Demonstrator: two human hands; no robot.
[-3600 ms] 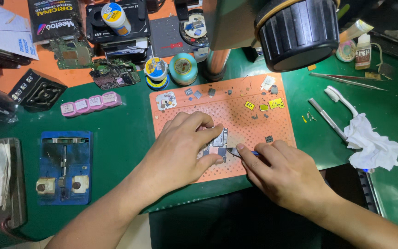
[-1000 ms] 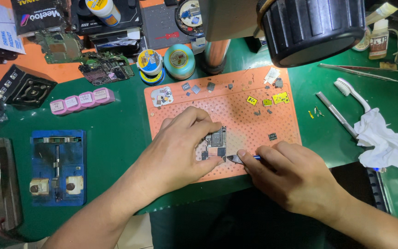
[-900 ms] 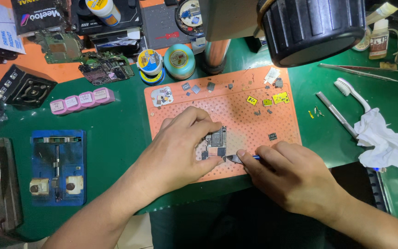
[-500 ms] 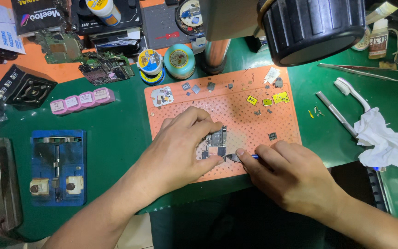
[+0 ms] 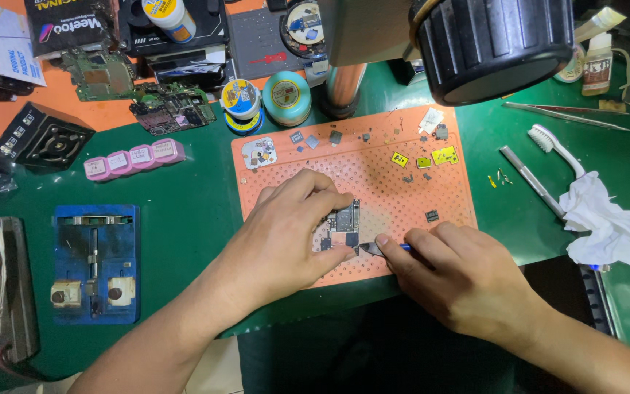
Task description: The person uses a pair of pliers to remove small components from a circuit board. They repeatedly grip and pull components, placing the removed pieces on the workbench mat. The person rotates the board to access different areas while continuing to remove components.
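While the left hand [image 5: 286, 233] pins a small circuit board [image 5: 344, 222] flat at the centre of the frame, fingers curled and pressed on its edges, the right hand [image 5: 461, 281] pinches a thin blue-handled tool [image 5: 380, 249] between thumb and forefinger, tip touching the board's lower edge. This looks like fine prying or scraping; the move in hand seems to call for a steady, shallow angle. The board lies on an orange perforated mat [image 5: 410, 201] strewn with tiny chips. Upper centre, two round tins [image 5: 265, 98] stand closed; contents hidden.
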